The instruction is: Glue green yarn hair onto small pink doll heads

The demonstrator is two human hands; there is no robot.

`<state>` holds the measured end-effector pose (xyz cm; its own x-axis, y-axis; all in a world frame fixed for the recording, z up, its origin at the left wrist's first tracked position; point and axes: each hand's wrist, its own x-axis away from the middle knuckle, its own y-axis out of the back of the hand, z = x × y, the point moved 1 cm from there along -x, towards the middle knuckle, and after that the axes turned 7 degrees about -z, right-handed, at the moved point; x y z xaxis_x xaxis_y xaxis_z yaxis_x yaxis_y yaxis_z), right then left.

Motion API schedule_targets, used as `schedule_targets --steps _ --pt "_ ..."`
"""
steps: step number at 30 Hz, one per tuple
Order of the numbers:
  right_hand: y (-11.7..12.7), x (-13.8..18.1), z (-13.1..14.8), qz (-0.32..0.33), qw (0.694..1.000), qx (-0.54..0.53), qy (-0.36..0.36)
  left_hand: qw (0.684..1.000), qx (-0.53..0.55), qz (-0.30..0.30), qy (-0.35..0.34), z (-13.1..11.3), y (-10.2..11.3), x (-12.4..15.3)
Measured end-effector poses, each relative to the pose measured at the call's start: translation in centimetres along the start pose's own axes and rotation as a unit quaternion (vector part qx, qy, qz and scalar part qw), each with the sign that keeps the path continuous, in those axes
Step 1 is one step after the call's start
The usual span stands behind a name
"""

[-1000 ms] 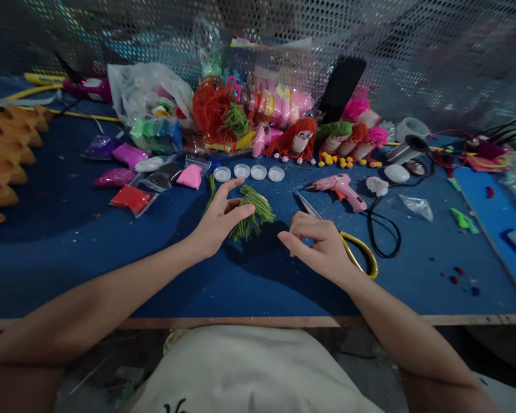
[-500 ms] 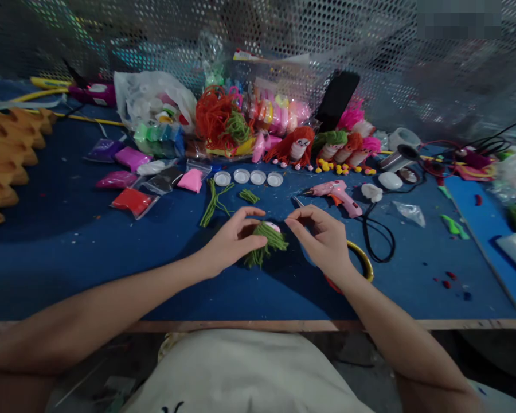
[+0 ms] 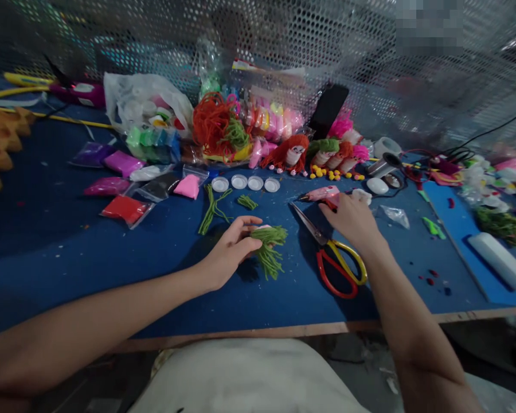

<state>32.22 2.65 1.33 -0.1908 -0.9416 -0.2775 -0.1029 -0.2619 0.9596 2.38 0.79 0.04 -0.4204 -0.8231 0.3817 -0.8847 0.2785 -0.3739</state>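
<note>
Between the thumb and fingers of my left hand (image 3: pixel 236 246) is a small doll's head with green yarn hair (image 3: pixel 270 244); a bit of pale pink shows at its top. The strands hang loose to the right and downward. My right hand (image 3: pixel 350 218) is closed around the handle of a pink hot glue gun (image 3: pixel 322 194), which lies on the table with its nozzle to the left. My palm and fingers hide most of the handle. Just below that hand lie scissors (image 3: pixel 327 244) with one red and one yellow handle, blades slightly apart.
Cut green yarn (image 3: pixel 210 212) and a short yarn bundle (image 3: pixel 246 202) lie beyond my left hand. White bottle caps (image 3: pixel 239 182) form a row. Finished yarn-haired dolls (image 3: pixel 294 154) stand behind. Clay packets (image 3: pixel 126 210) lie left, a blue board (image 3: pixel 460 246) right.
My right hand has moved from beside the doll's head to the glue gun, uncovering the scissors. The green hair has turned in my left hand, its strands now hanging lower. The view has shifted slightly.
</note>
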Motion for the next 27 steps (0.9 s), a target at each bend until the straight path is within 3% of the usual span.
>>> schedule_targets --steps 6,10,16,21,23,27 --pt "-1.6 -0.8 -0.9 0.001 0.999 -0.01 -0.04 0.997 0.056 -0.048 0.035 -0.7 0.0 -0.1" --pt "-0.3 -0.2 -0.7 -0.074 0.991 -0.041 -0.102 0.996 0.067 -0.059 0.025 -0.7 0.0 -0.3" --pt "2.7 1.0 0.3 -0.213 0.975 -0.032 -0.062 0.994 0.079 -0.064 0.031 -0.7 -0.2 -0.4" --pt "2.9 2.0 0.4 -0.256 0.96 -0.071 -0.087 0.992 0.094 -0.071 0.044 -0.8 -0.3 -0.4" --pt "2.7 2.5 0.9 -0.296 0.948 -0.096 -0.067 0.993 0.086 -0.065 0.039 -0.9 -0.4 -0.3" --pt "2.8 3.9 2.7 -0.357 0.92 -0.151 0.055 0.995 0.076 -0.063 0.018 -0.9 -0.6 -0.3"
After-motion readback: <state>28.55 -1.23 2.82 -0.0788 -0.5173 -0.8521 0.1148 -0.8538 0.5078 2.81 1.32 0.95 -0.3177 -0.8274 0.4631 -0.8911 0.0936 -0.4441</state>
